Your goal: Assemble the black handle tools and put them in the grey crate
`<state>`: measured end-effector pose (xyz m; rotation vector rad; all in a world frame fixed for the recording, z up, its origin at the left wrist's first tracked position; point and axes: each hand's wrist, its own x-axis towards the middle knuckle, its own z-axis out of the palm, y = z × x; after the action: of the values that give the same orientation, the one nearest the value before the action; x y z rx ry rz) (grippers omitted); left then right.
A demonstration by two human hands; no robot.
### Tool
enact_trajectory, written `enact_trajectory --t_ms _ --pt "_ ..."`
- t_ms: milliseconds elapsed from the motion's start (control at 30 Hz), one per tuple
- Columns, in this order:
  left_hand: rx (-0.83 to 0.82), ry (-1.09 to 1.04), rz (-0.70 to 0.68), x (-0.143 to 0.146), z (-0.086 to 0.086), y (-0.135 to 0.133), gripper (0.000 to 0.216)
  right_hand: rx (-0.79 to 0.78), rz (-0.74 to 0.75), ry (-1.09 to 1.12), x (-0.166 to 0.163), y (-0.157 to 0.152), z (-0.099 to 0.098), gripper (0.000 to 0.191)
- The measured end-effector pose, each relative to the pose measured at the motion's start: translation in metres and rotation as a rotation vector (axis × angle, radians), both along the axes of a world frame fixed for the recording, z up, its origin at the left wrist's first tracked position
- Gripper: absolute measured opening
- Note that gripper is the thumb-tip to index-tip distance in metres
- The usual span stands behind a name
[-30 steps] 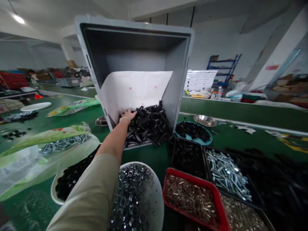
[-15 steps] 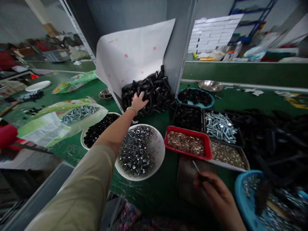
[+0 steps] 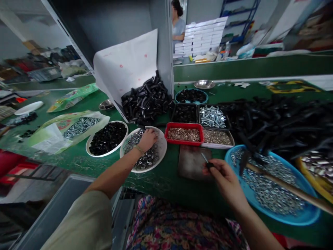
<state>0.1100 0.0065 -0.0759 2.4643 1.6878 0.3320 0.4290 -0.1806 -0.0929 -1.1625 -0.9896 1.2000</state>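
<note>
My left hand [image 3: 148, 139] reaches into a white bowl [image 3: 163, 147] of shiny metal rings [image 3: 149, 160], its fingers curled down among them. What the fingertips grip, if anything, is hidden. A thin metal bolt with a black head [image 3: 205, 158] is pinched between the thumb and fingers of my right hand [image 3: 221, 175], its shank pointing up and away. Below that bolt lies a flat dark metal plate [image 3: 188, 163]. Just beyond the bowl is a heap of black curved plastic parts [image 3: 148, 99], spilling from a grey cabinet lined with a white sheet [image 3: 130, 62].
Left of the rings stands a bowl of black caps [image 3: 108, 139], beside an opened bag of screws [image 3: 82, 127]. A red tray [image 3: 184, 141] of small coppery pins sits mid-table. At right, a hammer [image 3: 275, 178] lies across a blue basin [image 3: 309, 218] of nuts. A person [image 3: 179, 29] is visible behind.
My left hand has come back from the black parts heap to the bowl of rings. My right hand still holds the bolt. The view has shifted to the right.
</note>
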Motion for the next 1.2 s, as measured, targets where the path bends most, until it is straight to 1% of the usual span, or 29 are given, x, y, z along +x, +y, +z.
enact_trajectory --t_ms 67,133,200,233,300,367,400,467,533,600,633,700,733,767,833,867,933,967,1000,1067,1133,1167,1200 --pt "-0.006 -0.035 0.021 0.007 0.001 -0.004 0.016 0.037 0.019 -0.021 -0.001 -0.006 0.007 0.025" --pt "-0.016 -0.07 0.033 0.016 0.007 -0.01 0.014 0.09 0.042 -0.098 0.0 -0.015 0.013 0.019" --pt "-0.051 -0.17 0.034 0.031 0.012 -0.024 0.016 0.168 0.114 -0.26 0.001 -0.025 0.018 0.014" --pt "-0.089 -0.267 0.032 0.042 0.014 -0.034 0.018 0.215 0.175 -0.357 0.001 -0.028 0.02 0.016" --pt "-0.278 -0.71 0.046 0.068 0.014 -0.059 0.023 0.321 0.309 -0.521 0.001 -0.031 0.023 0.021" --pt "-0.526 -1.027 0.04 0.099 0.013 -0.09 0.033 0.401 0.382 -0.614 0.001 -0.03 0.025 0.025" --pt "-0.63 -1.106 0.032 0.114 0.012 -0.104 0.038 0.422 0.377 -0.639 0.002 -0.029 0.025 0.027" --pt "-0.776 -1.155 -0.01 0.141 0.01 -0.127 0.045 0.423 0.302 -0.665 0.006 -0.029 0.022 0.031" --pt "-0.831 -1.141 -0.08 0.163 0.009 -0.139 0.05 0.399 0.199 -0.654 0.016 -0.033 0.015 0.039" --pt "-0.84 -1.072 -0.186 0.182 0.008 -0.141 0.054 0.378 0.12 -0.627 0.03 -0.042 0.005 0.043" --pt "-0.841 -1.019 -0.253 0.191 0.008 -0.139 0.054 0.36 0.085 -0.612 0.038 -0.047 0.0 0.042" --pt "-0.8 -0.895 -0.391 0.215 0.008 -0.131 0.045 0.3 -0.024 -0.55 0.056 -0.059 -0.01 0.033" --pt "-0.736 -0.815 -0.448 0.23 0.006 -0.127 0.037 0.263 -0.109 -0.492 0.064 -0.065 -0.014 0.029" --pt "-0.636 -0.713 -0.488 0.246 0.005 -0.122 0.03 0.227 -0.202 -0.423 0.073 -0.071 -0.017 0.025" --pt "-0.382 -0.445 -0.514 0.281 -0.002 -0.113 0.023 0.18 -0.368 -0.297 0.088 -0.079 -0.02 0.022" --pt "-0.275 -0.301 -0.511 0.297 -0.005 -0.111 0.022 0.167 -0.424 -0.26 0.095 -0.082 -0.02 0.022" --pt "-0.16 -0.1 -0.504 0.324 -0.013 -0.109 0.023 0.141 -0.467 -0.239 0.103 -0.085 -0.018 0.024" --pt "-0.142 -0.061 -0.505 0.332 -0.016 -0.109 0.025 0.132 -0.466 -0.238 0.106 -0.086 -0.017 0.024" --pt "-0.138 -0.051 -0.505 0.338 -0.018 -0.11 0.028 0.122 -0.46 -0.234 0.107 -0.086 -0.017 0.025" --pt "-0.14 -0.07 -0.509 0.34 -0.02 -0.11 0.031 0.099 -0.438 -0.21 0.107 -0.085 -0.018 0.027" --pt "-0.133 -0.077 -0.521 0.333 -0.019 -0.108 0.03 0.083 -0.425 -0.167 0.104 -0.082 -0.019 0.029" --pt "-0.152 -0.119 -0.539 0.328 -0.018 -0.106 0.028 0.078 -0.417 -0.143 0.102 -0.08 -0.019 0.029" --pt "-0.209 -0.204 -0.559 0.322 -0.016 -0.104 0.026 0.077 -0.403 -0.119 0.1 -0.078 -0.019 0.03"
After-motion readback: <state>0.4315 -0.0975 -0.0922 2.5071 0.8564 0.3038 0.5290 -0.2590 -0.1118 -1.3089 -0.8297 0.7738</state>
